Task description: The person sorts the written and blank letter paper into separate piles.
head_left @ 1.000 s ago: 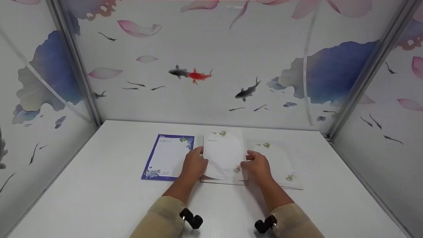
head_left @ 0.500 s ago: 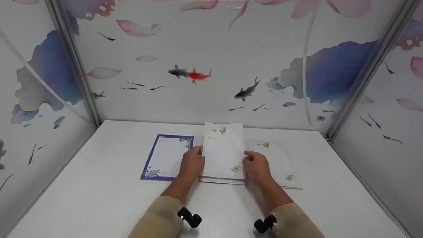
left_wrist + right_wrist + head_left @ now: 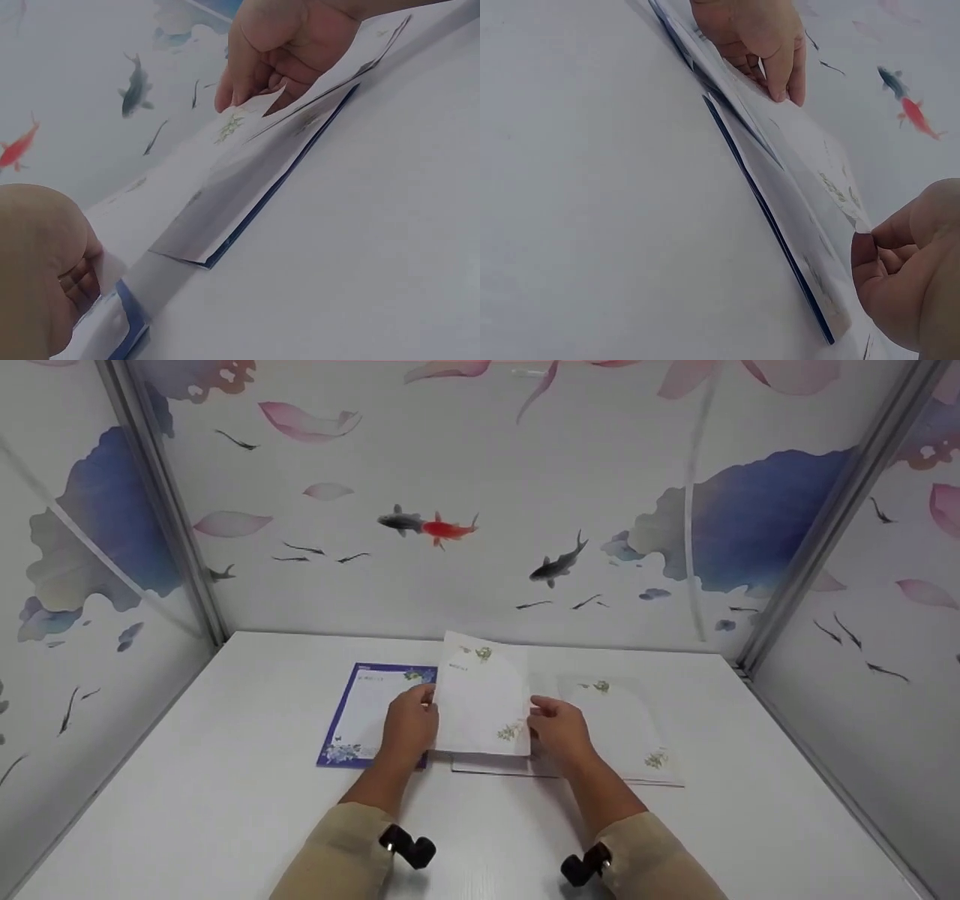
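Observation:
A white sheet of paper [image 3: 484, 701] with small floral prints hangs lifted above the table, held between both hands. My left hand [image 3: 409, 725] pinches its left edge, over the right part of a blue-bordered letter pad [image 3: 351, 712]. My right hand [image 3: 561, 727] pinches the opposite edge; in the right wrist view, thumb and fingers [image 3: 866, 251] meet on a corner of the sheet [image 3: 832, 176]. Beneath and slightly right of the sheet lies the middle paper stack [image 3: 495, 766], mostly covered. To the right is another floral-printed stack [image 3: 619, 727], partly behind the right hand.
A white table [image 3: 225, 780] carries all the papers. Printed panels [image 3: 480, 585] with fish and petals enclose its back and sides, joined by metal posts [image 3: 161, 502]. Beige sleeves [image 3: 337, 847] with black wrist mounts [image 3: 407, 846] cover the forearms.
Both hands have lifted the sheet off the middle stack and carried it left. Its lower edge now stands clear of the stack, and it overlaps the blue-bordered pad's right side.

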{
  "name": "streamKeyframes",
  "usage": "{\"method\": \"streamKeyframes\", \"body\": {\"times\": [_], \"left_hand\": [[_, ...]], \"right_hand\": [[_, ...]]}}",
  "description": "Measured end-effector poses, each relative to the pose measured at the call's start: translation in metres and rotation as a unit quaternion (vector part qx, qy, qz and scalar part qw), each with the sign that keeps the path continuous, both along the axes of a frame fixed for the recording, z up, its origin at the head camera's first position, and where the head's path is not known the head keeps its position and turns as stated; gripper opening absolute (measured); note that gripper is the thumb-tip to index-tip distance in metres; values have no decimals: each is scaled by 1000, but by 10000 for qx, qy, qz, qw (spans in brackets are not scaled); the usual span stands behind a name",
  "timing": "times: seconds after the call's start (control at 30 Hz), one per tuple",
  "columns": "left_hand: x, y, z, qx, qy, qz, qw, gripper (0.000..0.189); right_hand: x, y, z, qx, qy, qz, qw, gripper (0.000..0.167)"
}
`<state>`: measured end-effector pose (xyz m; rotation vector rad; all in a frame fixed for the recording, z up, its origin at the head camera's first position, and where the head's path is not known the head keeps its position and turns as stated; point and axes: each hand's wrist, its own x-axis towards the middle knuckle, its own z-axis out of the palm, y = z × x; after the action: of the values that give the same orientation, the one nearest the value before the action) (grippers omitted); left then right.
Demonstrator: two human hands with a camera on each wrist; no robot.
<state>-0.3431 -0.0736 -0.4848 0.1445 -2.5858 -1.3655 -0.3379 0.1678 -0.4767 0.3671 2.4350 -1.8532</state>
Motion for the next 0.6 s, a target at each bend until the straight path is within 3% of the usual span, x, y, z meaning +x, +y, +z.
{"method": "streamKeyframes", "body": {"times": [0.23,0.43,0.6], "left_hand": [[2,-30,5,97,-252,125,9996,41],[5,-57,4,104,-333,174,9992,42],[7,-81,4,38,-388,308,9988,42]], "right_hand": [[1,-27,4,19,7,179,9998,41],[5,-51,4,-415,136,557,9975,47],[8,-74,4,-437,220,697,9964,52]]}}
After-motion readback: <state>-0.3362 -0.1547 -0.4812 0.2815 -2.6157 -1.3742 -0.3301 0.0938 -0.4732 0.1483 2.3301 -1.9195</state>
